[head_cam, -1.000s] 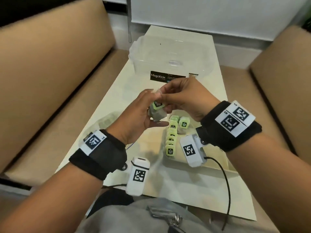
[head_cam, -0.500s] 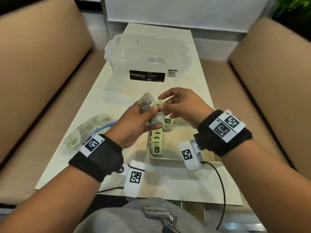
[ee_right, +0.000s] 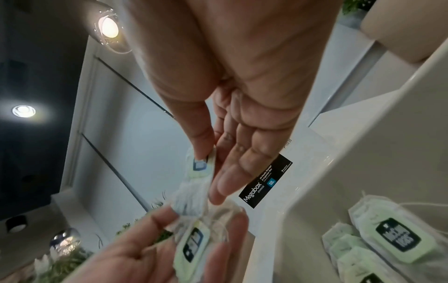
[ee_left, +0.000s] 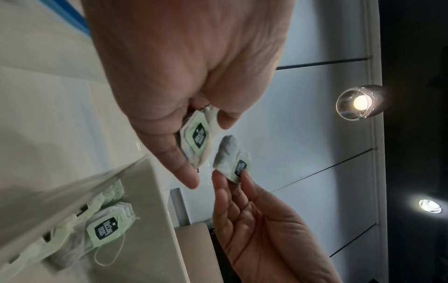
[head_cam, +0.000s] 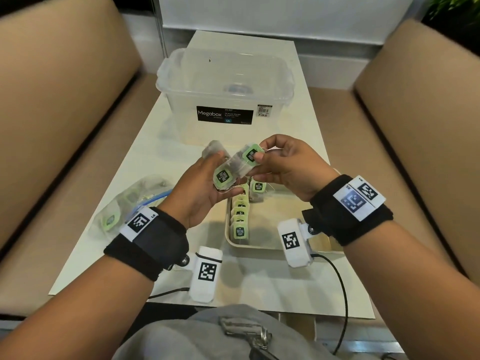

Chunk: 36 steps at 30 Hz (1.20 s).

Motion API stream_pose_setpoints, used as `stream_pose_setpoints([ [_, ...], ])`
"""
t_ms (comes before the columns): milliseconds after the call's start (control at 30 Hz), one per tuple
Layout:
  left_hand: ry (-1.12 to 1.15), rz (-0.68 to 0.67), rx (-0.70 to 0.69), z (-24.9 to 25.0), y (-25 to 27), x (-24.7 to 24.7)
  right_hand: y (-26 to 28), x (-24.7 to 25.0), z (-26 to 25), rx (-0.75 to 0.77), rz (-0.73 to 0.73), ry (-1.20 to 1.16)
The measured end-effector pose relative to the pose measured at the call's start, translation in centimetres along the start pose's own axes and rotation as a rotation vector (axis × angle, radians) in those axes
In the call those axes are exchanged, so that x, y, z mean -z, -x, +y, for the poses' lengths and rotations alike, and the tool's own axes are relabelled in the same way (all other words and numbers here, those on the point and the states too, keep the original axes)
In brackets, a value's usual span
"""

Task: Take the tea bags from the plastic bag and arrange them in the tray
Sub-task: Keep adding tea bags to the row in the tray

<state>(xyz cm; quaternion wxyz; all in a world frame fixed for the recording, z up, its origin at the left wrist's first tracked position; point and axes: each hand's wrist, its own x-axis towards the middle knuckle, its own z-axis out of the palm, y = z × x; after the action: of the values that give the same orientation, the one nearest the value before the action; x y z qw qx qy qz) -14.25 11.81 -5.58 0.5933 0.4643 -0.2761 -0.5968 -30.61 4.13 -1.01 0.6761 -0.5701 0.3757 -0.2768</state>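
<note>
A tea bag [head_cam: 248, 158] w/ green tag is pinched by the right hand [head_cam: 288, 167] above the tray's far end. A small bunch of tea bags [head_cam: 224, 175] is gripped in the left hand [head_cam: 200, 188], just left of it. A row of tea bags [head_cam: 240, 219] is laid along the left side of the tray [head_cam: 262, 246]. The plastic bag [head_cam: 124, 206] is seen on the tabletop [head_cam: 259, 281], left of the tray. A clear Megabox storage box [head_cam: 226, 94] is set at the far end.
</note>
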Motion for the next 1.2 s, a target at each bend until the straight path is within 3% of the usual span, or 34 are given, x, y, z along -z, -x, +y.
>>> stream_pose_setpoints([
  [233, -0.155, 0.006, -0.139, -0.5, -0.6, -0.2, -0.6, 0.4, 0.3, 0.082, 0.048, 0.168],
  [467, -0.134, 0.024, -0.063, -1.1, -0.7, 0.4, -2.0, 1.9, -0.7, 0.136, 0.096, 0.479],
  [567, -0.098, 0.067, -0.02, -1.4, -0.8, 0.7, -2.8, 2.8, -0.9, 0.093, 0.097, 0.772],
  [733, -0.056, 0.096, 0.023, -1.3, -0.8, 1.3, -4.3, 2.3, 0.6, -0.099, -0.072, 1.279],
  [1000, -0.01, 0.098, 0.057, -1.3, -0.4, 1.7, -6.7, 0.6, 2.6, -0.263, -0.204, 1.52],
  [1200, 0.027, 0.098, 0.064, -1.1, -0.1, 2.2, -7.2, 0.1, 3.4, -0.149, -0.173, 1.676],
])
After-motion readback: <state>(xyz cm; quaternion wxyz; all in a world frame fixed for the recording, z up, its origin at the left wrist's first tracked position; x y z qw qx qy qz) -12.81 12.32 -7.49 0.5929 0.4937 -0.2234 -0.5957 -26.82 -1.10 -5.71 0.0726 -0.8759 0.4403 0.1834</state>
